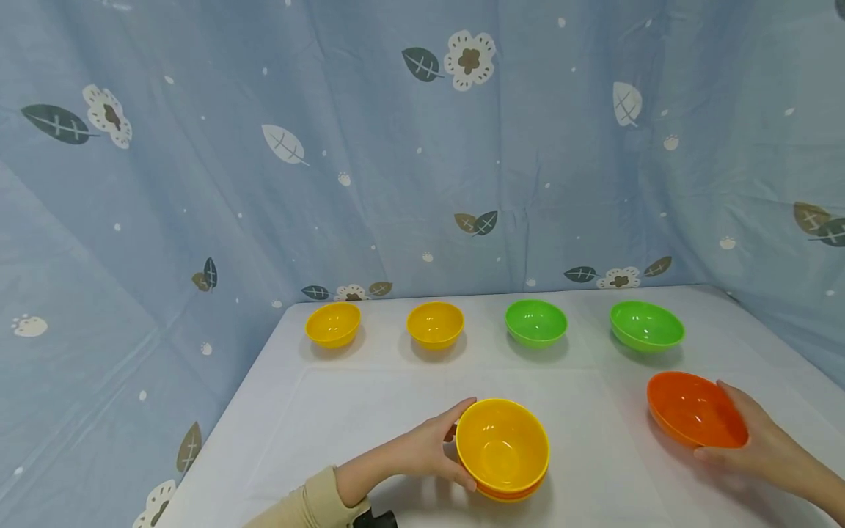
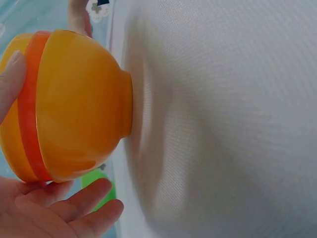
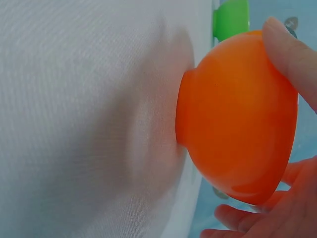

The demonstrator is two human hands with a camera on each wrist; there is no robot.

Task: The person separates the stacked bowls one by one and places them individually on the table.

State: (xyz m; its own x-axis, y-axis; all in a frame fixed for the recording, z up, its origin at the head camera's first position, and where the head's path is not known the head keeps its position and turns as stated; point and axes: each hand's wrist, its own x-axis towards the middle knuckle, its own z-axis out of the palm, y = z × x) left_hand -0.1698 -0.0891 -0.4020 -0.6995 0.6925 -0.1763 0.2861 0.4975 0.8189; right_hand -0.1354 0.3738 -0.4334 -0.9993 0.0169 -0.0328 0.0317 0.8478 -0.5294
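Near the front middle of the table, my left hand (image 1: 432, 447) grips a nested stack of bowls by its side, thumb and fingers spread round the rims. A yellow bowl (image 1: 503, 446) is on top, and the left wrist view shows an orange bowl (image 2: 31, 106) between it and a lower yellow bowl (image 2: 81, 106). To the right, my right hand (image 1: 759, 436) holds a single orange bowl (image 1: 693, 407) at its rim, thumb on one side and fingers on the other. Its base (image 3: 184, 108) is close to the cloth; whether it touches I cannot tell.
Along the back of the white-covered table (image 1: 370, 396) stand a left yellow bowl (image 1: 333, 325), another yellow bowl (image 1: 436, 325), a green bowl (image 1: 536, 323) and a second green bowl (image 1: 645, 326), spaced apart. Behind them hangs a blue patterned curtain (image 1: 396, 147).
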